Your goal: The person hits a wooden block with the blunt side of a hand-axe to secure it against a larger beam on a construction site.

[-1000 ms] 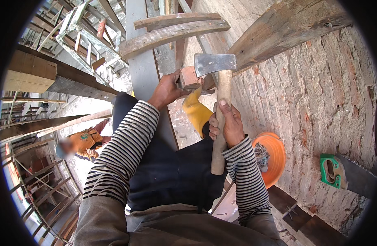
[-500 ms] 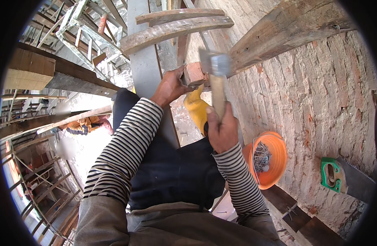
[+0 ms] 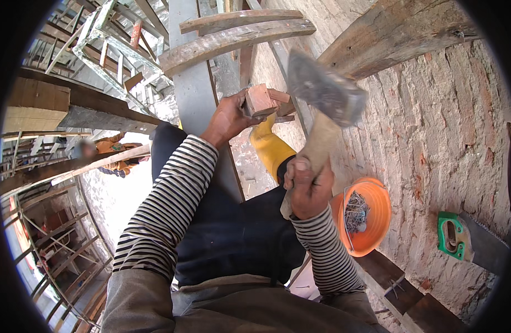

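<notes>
Your right hand (image 3: 310, 186) has swung the hatchet (image 3: 329, 94) up and rightward, its fingers wrapped tightly round the handle, so the blade now looks clear of the reddish block (image 3: 260, 101) at upper centre. That bares a reddish piece (image 3: 279, 95) at its right end, loose or attached I cannot tell. Your left hand (image 3: 230, 119), fingers part-curled, grips the block's left side.

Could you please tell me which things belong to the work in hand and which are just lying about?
Apparently in the work:
- reddish block, in the left hand
- hatchet, in the right hand

Seemingly just lying about:
- orange bucket
- nails inside it
- green-handled saw
</notes>
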`<state>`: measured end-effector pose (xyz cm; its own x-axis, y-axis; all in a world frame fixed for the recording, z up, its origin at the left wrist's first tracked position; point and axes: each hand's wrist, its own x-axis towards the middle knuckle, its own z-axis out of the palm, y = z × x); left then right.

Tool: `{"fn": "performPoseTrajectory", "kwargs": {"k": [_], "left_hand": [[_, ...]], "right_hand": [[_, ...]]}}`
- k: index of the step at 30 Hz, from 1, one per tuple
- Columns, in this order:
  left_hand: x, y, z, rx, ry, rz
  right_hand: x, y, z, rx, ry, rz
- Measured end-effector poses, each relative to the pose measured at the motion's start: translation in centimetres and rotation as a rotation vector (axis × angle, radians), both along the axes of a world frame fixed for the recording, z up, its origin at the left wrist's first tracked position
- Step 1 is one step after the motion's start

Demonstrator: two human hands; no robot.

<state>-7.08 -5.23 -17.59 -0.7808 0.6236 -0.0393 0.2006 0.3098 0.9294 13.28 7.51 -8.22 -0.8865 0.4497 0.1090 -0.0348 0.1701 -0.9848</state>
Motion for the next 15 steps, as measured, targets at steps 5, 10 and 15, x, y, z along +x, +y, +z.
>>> {"fn": "performPoseTrajectory", "kwargs": {"k": [5,10,15], "left_hand": [[0.2,-0.1,1.1,-0.052,-0.029,-0.008],[-0.1,-0.4,0.8,-0.025,-0.129,-0.007],[-0.3,0.1,1.1,-0.069,-0.003,-0.022]], "right_hand": [[-0.9,-0.1,0.4,-0.013,-0.255,0.061],[-1.5,1.3,2.9,-0.592,-0.465,0.072],[-0.2,0.7,2.9,0.064,-0.349,0.113]]}}
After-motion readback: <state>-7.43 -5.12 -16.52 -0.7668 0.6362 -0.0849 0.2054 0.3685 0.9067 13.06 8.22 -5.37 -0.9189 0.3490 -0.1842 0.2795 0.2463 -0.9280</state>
